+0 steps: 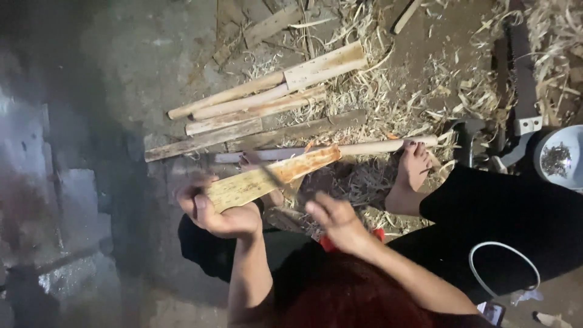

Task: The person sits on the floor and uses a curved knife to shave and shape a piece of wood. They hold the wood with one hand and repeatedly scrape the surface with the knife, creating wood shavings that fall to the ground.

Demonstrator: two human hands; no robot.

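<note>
My left hand (221, 212) has its fingers clamped round the near end of a slat (273, 177), which angles up toward 2 o'clock over the floor (121, 73). My right hand (337, 222) is closed on a knife (280, 181) laid across the slat. I judge the blade could skid toward my foot (415, 167) at 1 o'clock. A white bowl (562, 159) at 3 o'clock holds dark bits, perhaps nails.
</note>
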